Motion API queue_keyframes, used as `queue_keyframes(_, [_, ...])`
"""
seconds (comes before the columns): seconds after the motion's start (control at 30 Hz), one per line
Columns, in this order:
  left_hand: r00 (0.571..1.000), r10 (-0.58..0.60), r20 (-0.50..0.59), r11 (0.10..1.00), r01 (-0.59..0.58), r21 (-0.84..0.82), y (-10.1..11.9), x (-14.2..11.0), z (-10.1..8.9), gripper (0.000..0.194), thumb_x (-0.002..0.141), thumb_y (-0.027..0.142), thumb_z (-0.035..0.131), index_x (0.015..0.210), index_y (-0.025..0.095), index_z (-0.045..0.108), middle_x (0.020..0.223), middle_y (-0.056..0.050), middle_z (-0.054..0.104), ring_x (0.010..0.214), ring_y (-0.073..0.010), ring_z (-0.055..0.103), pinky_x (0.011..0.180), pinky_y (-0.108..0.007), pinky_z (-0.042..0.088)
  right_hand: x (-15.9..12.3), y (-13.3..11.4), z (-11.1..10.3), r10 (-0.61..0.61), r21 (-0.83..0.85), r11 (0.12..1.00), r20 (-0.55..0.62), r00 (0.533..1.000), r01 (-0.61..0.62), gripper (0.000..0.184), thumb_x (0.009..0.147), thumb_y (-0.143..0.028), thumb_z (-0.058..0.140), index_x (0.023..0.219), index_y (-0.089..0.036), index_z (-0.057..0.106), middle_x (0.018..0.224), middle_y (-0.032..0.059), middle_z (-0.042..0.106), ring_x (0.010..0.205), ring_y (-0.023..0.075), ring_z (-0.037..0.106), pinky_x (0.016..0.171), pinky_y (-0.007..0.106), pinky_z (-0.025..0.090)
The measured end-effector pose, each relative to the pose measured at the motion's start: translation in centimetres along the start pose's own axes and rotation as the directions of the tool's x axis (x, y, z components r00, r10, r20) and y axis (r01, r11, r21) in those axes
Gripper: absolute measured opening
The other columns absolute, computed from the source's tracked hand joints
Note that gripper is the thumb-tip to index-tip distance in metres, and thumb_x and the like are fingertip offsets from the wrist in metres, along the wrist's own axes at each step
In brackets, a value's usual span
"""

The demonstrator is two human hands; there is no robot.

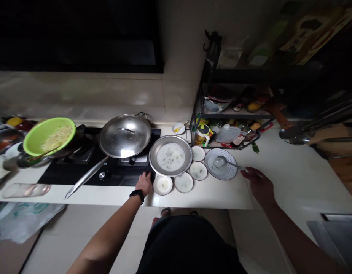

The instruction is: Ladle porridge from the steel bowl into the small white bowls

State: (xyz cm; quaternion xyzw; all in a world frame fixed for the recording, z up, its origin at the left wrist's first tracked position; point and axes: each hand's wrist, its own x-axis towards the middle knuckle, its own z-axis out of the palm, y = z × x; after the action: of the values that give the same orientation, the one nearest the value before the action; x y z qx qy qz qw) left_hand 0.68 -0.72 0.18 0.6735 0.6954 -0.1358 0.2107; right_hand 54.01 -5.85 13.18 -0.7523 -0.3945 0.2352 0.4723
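Observation:
My left hand [144, 183] rests with its fingers on the edge of the black glass hob [127, 179], touching the rim of a steel pan [157, 167] of milky liquid. Several small white dishes [198, 171] with a little of the same liquid stand beside it. My right hand [258, 186] is at the handle of a metal spoon [235, 165]. The spoon's bowl lies in a blue-striped plate [231, 173]. Whether the fingers grip the handle is hard to see.
A lidded steel wok [125, 136] sits on the hob, and a lime-green bowl of pale food [48, 137] is tilted at its left. A black rack of bottles [230, 114] stands behind the plates. A glass dish [26, 190] lies at the counter's front edge.

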Motion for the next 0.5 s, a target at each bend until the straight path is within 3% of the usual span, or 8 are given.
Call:
queue_keyframes(0.07, [1.000,-0.006,-0.002,1.000,0.006,-0.005,0.0,-0.1,0.0,0.069,0.094,0.017,0.047,0.163,0.019,0.045,0.159,-0.019,0.047,0.137,-0.0328,0.051,0.119,-0.042,0.037,-0.4,0.0,0.0,-0.185,-0.190,0.958,0.161,0.969,0.215,0.034,0.083,-0.052,0.070,0.100,-0.025,0.081,0.097,0.0113,0.085,0.097,0.0344,0.082,0.097,0.053,0.064])
queue_keyframes(0.17, [1.000,-0.015,0.004,1.000,0.015,-0.015,0.1,-0.1,0.0,0.068,0.095,0.018,0.047,0.163,0.019,0.045,0.160,-0.020,0.045,0.135,-0.0329,0.051,0.119,-0.043,0.037,-1.0,-0.6,0.4,-0.337,-0.264,0.855,0.371,0.866,0.446,0.027,0.082,-0.045,0.068,0.098,-0.028,0.082,0.113,0.0103,0.084,0.105,0.0335,0.080,0.104,0.051,0.062])
queue_keyframes(0.23, [1.000,-0.014,0.000,1.000,0.014,-0.019,0.2,-0.1,0.0,0.067,0.096,0.018,0.045,0.163,0.018,0.046,0.160,-0.020,0.045,0.135,-0.0329,0.051,0.119,-0.043,0.037,-1.5,-1.7,1.5,-0.369,-0.244,0.839,0.401,0.838,0.486,0.026,0.084,-0.043,0.067,0.099,-0.028,0.081,0.116,0.0098,0.083,0.108,0.0324,0.079,0.107,0.050,0.060])
queue_keyframes(0.33, [1.000,-0.020,-0.009,1.000,0.020,-0.024,0.3,-0.1,-0.1,0.066,0.097,0.017,0.044,0.163,0.018,0.046,0.161,-0.020,0.045,0.137,-0.0330,0.050,0.120,-0.042,0.037,-2.5,-4.2,4.5,-0.383,-0.177,0.861,0.395,0.835,0.478,0.027,0.091,-0.045,0.064,0.106,-0.031,0.081,0.122,0.0081,0.081,0.117,0.0318,0.076,0.113,0.049,0.056])
queue_keyframes(0.5, [1.000,-0.024,0.013,0.998,0.025,-0.058,0.5,-0.3,-0.5,0.067,0.096,0.018,0.046,0.163,0.020,0.045,0.162,-0.018,0.044,0.137,-0.0332,0.050,0.118,-0.043,0.039,-3.5,-7.5,13.0,-0.412,0.042,0.891,0.487,0.770,0.451,0.027,0.096,-0.046,0.061,0.105,-0.031,0.081,0.118,0.0072,0.082,0.114,0.0311,0.075,0.112,0.048,0.055])
